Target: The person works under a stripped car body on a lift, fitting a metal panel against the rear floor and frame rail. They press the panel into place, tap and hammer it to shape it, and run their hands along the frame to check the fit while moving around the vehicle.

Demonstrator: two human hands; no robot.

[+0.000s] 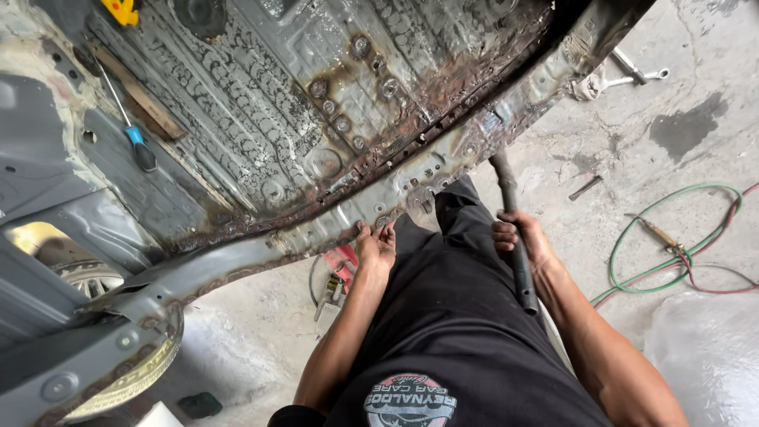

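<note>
I see no packages, signs or screens. The only label is a round logo print [410, 400] on my black shirt [466, 332], bottom centre of frame, in red, white and grey.

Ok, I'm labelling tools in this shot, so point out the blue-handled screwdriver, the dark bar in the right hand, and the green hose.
blue-handled screwdriver [140, 145], head view, on its handle.
dark bar [522, 265], head view, on the shaft just below the right hand [518, 237].
green hose [632, 225], head view, on the loop's left curve.
</note>
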